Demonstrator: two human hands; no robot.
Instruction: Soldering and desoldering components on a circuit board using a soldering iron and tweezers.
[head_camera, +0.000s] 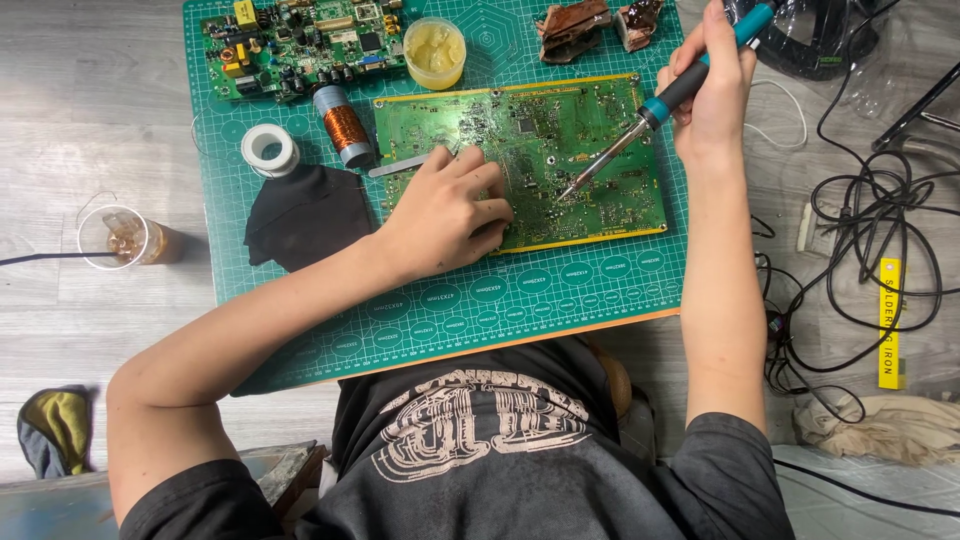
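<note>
Your right hand (712, 95) is wrapped around the teal and black handle of a soldering iron (660, 105), held like a pen, with the metal tip angled down and left onto the large green circuit board (590, 150). The tip meets the board near its middle, just right of your other hand. Your left hand (445, 210) lies on the board's left part, fingers curled and pressing down on it; a flat metal tool (400, 165) pokes out from under the fingers toward the left, though you cannot tell whether the hand grips it or only rests over it.

The board lies flat on a green cutting mat (560, 290) spread over the counter (90, 120). On the mat above the board sit a smaller circuit board (300, 45) crowded with parts, a round tub of yellowish paste (434, 50) and two brown, worn lumps (590, 25). Left of the board stand a spool of copper wire (342, 125), a white roll of tape (269, 150) and a black cloth (305, 215). A clear plastic cup (125, 238) sits off the mat to the left. Tangled black cables (860, 230) lie to the right.
</note>
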